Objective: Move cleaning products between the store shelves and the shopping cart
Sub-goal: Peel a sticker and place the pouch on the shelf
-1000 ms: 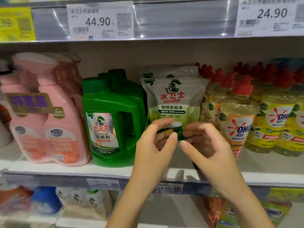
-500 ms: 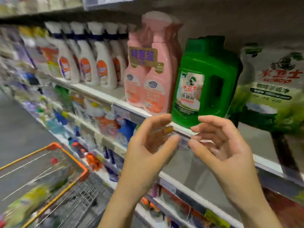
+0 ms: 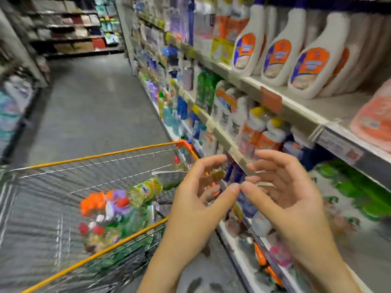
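Observation:
My left hand (image 3: 198, 199) and my right hand (image 3: 283, 193) float side by side in the lower middle, palms facing each other, fingers spread and curled, holding nothing. Their thumb tips almost meet. Left of them stands the shopping cart (image 3: 101, 154) with an orange rim and wire walls. Inside it lie several blurred cleaning products (image 3: 118, 210), among them a yellow bottle with a red cap (image 3: 148, 188). The store shelves (image 3: 300, 111) run along the right, with white bottles bearing orange and blue labels (image 3: 309, 66) on the upper board.
The grey aisle floor (image 3: 91, 106) stretches ahead on the left. Pink pouches (image 3: 374, 119) sit at the far right of the upper shelf. Green and white refill bags (image 3: 355, 199) fill the shelf below. More racks (image 3: 69, 26) close the aisle's far end.
The view has swung left from the shelf with the green jug and the refill pouch to the aisle and cart. Both hands came off the pouch and stay empty.

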`<state>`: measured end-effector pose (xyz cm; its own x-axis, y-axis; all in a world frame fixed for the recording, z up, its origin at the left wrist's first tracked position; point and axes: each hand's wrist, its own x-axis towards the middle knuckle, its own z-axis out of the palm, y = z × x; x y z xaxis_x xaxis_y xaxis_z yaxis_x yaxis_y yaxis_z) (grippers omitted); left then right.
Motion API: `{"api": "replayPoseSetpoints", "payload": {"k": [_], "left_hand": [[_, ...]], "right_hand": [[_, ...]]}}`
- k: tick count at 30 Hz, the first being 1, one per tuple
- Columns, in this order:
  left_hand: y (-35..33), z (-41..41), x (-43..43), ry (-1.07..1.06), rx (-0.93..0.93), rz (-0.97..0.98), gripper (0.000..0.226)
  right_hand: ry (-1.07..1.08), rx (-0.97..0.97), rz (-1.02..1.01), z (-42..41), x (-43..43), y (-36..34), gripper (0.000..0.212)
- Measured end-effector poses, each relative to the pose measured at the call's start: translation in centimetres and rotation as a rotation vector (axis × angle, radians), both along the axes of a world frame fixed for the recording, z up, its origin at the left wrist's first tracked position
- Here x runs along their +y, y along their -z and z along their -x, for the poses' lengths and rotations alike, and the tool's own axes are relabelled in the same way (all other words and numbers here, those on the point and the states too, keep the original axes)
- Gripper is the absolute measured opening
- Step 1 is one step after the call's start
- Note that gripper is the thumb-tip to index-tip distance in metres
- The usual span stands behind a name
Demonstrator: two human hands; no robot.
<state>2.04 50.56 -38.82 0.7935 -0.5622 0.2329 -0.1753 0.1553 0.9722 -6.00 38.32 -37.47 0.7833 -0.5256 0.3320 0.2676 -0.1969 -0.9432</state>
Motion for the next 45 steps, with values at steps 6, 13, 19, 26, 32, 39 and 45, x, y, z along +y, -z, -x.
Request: {"api": "replayPoseSetpoints", "payload": {"k": [6, 13, 19, 26, 32, 39, 45], "left_hand": [[3.1, -9.3, 6.6, -0.129, 0.063, -0.041, 0.039], [8.1, -16.3, 10.5, -0.334, 0.19, -0.099, 0.039], [12.1, -20.7, 10.4, -0.416, 0.255, -0.214, 0.048], [17.3, -25.6, 8.3, -0.491, 0.393, -0.291, 0.065], [19.0, -29.4, 6.1, -0.412, 0.416, -0.416, 0.065], [19.7, -30.2, 6.0, -0.446, 0.412, -0.496, 0.069], [19.8, -29.3, 7.3, -0.478, 0.454, -0.506, 0.063]], "right_hand": [[-0.069, 0.042, -0.091, -10.7, 4.8, 3.0, 0.039], [-0.116, 0.265, -0.144, -18.3, 6.9, 7.8, 0.038], [-0.122, 0.402, -0.282, -25.0, 6.1, 11.8, 0.03], [-0.192, 0.795, -0.483, -33.6, 3.4, 20.6, 0.014], [-0.128, 1.268, -0.723, -41.2, 0.2, 31.2, 0.032], [-0.046, 1.327, -0.95, -45.8, -0.8, 38.7, 0.037], [0.102, 1.103, -1.073, -46.9, -0.6, 39.9, 0.015]]}}
